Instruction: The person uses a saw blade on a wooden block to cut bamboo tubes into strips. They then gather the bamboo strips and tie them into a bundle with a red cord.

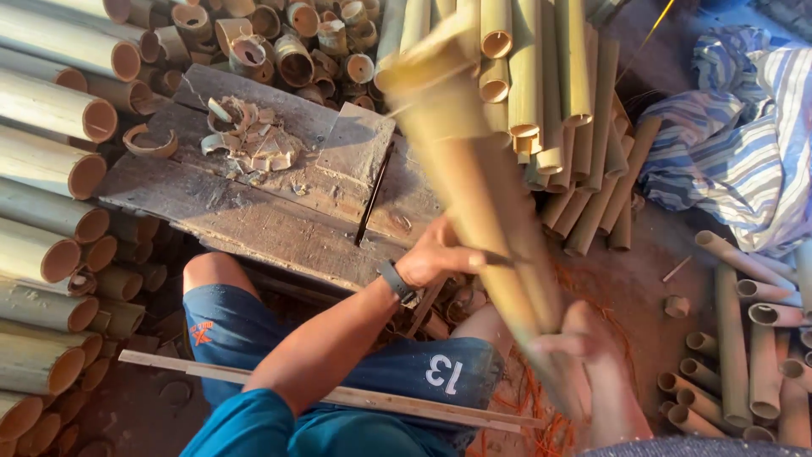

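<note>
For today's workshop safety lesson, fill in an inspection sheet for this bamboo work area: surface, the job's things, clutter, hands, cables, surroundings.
Surface: worn wooden block, scarred, with a dark slot cut into it.
Job's things: long bamboo pole, blurred, held slanting over the block's right end.
Clutter: bamboo chips and split rings heaped on the block; orange shavings on the ground; thin wooden slat lying across the person's lap.
Hands: left hand grips the pole partway up, dark band on the wrist; right hand holds it lower down, blurred.
Cables: nothing seen.
Surroundings: stacked bamboo tubes at left, short cut lengths at right, striped cloth upper right.
</note>
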